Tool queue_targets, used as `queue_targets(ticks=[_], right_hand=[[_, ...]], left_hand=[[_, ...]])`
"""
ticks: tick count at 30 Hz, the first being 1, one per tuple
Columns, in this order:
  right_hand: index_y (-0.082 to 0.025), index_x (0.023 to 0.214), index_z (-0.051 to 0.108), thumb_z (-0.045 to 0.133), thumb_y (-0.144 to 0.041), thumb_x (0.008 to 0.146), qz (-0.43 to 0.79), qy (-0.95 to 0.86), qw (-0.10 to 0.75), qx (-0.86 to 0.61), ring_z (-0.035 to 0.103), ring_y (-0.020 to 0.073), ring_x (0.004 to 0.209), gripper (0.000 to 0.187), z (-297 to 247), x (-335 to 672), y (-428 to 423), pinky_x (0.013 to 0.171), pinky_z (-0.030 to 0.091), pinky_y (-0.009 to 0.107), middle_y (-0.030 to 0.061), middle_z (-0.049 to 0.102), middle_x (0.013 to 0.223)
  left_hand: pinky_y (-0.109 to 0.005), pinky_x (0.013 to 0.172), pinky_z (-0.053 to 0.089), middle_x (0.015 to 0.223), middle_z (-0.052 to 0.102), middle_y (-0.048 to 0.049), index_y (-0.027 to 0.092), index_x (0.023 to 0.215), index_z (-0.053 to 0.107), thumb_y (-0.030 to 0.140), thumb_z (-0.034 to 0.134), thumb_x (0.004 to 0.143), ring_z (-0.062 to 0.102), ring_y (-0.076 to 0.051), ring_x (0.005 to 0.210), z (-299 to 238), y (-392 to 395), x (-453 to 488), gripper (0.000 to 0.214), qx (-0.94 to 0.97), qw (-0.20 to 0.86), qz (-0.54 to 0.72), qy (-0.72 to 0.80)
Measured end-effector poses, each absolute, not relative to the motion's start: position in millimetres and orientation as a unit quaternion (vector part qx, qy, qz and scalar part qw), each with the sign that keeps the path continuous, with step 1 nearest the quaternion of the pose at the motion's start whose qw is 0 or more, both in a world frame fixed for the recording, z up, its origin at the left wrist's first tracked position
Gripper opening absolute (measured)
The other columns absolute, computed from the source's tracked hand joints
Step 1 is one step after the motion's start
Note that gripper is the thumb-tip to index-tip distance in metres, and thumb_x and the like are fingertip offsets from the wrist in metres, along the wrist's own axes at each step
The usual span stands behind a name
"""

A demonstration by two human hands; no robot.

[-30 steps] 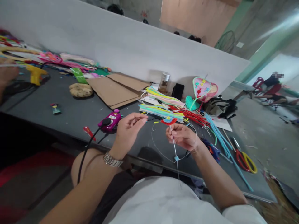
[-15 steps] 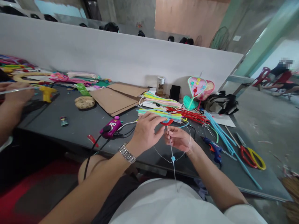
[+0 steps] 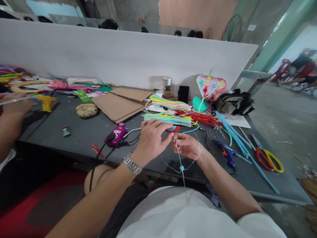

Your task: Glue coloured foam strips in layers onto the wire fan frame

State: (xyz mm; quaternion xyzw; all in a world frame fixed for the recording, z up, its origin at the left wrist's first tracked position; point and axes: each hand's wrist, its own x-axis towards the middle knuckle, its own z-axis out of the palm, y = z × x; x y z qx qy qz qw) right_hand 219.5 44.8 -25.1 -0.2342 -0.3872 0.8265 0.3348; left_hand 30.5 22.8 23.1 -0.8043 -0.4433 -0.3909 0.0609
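My left hand (image 3: 155, 135), with a metal watch at the wrist, pinches a small curved red and blue piece (image 3: 173, 129) whose kind I cannot make out. Close beside it, my right hand (image 3: 186, 145) is closed on a thin straight wire (image 3: 178, 152) just below that piece. The wire runs down toward my white shirt. A fine wire loop (image 3: 170, 169) rounds out on both sides of it, and a small blue knot (image 3: 182, 168) joins loop and wire. My fingers partly hide the wire's upper end.
Bundles of pipe cleaners (image 3: 168, 118) lie behind my hands. To the right are a blue glue gun (image 3: 227, 153) and scissors (image 3: 268, 160). A purple power socket (image 3: 116, 135) sits left. A co-worker's hand (image 3: 18, 104) is near a yellow glue gun (image 3: 46, 103).
The view has shifted slightly, so most things sit a little farther left. Both hands keep nearly the same pose and hold on the piece and wire.
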Motion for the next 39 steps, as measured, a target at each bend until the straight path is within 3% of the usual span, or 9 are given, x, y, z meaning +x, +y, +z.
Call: queue_targets(ticks=[13,17,20,24,30,39], right_hand=[[-0.017,0.079,0.063,0.094,-0.029,0.065,0.826,-0.395,0.336,-0.223,0.048,0.0068,0.056,0.036,-25.6,215.7,49.0,0.056,0.035,0.022,-0.0028,0.061,0.068],[-0.017,0.079,0.064,0.094,-0.03,0.067,0.822,-0.397,0.345,-0.22,0.045,0.0064,0.055,0.034,-26.7,218.8,51.6,0.054,0.032,0.022,-0.0028,0.06,0.068],[-0.018,0.078,0.064,0.093,-0.031,0.067,0.816,-0.397,0.361,-0.216,0.043,0.0064,0.054,0.034,-27.2,223.5,52.2,0.053,0.03,0.022,-0.0026,0.061,0.068],[-0.018,0.077,0.063,0.092,-0.03,0.068,0.812,-0.397,0.373,-0.211,0.044,0.0065,0.055,0.032,-26.3,226.8,52.1,0.055,0.032,0.023,-0.0018,0.062,0.071],[-0.018,0.077,0.063,0.093,-0.031,0.068,0.811,-0.398,0.374,-0.211,0.043,0.0061,0.055,0.033,-27.4,224.2,53.4,0.054,0.031,0.022,-0.0022,0.061,0.071],[-0.017,0.077,0.068,0.093,-0.033,0.067,0.812,-0.397,0.362,-0.226,0.042,0.006,0.055,0.032,-32.4,225.5,54.7,0.054,0.033,0.022,-0.0018,0.062,0.069]], left_hand=[[-0.045,0.087,0.041,0.101,0.079,-0.0038,0.023,0.097,0.073,0.017,0.068,0.087,0.067,-0.028,0.097,22.5,27.2,32.5,0.013,-0.792,0.047,-0.384,-0.472],[-0.046,0.093,0.046,0.109,0.079,-0.0049,0.024,0.108,0.075,0.02,0.066,0.09,0.068,-0.027,0.105,24.5,28.9,24.9,0.021,-0.781,0.004,-0.431,-0.451],[-0.043,0.099,0.049,0.119,0.076,-0.0083,0.022,0.117,0.074,0.025,0.066,0.091,0.067,-0.025,0.112,24.3,29.0,12.6,0.027,-0.724,-0.069,-0.519,-0.449],[-0.037,0.093,0.051,0.11,0.078,-0.0094,0.018,0.105,0.077,0.035,0.072,0.087,0.071,-0.024,0.1,16.5,28.2,4.1,0.025,-0.593,-0.261,-0.591,-0.481],[-0.029,0.077,0.045,0.102,0.077,-0.0087,0.018,0.102,0.078,0.046,0.082,0.074,0.069,-0.021,0.093,-2.9,29.0,25.3,0.039,-0.468,-0.568,-0.516,-0.438],[-0.026,0.062,0.033,0.062,0.058,0.0023,0.016,0.063,0.067,0.038,0.086,0.065,0.047,-0.009,0.06,-11.0,30.3,45.8,0.029,-0.413,-0.647,-0.503,-0.397]])
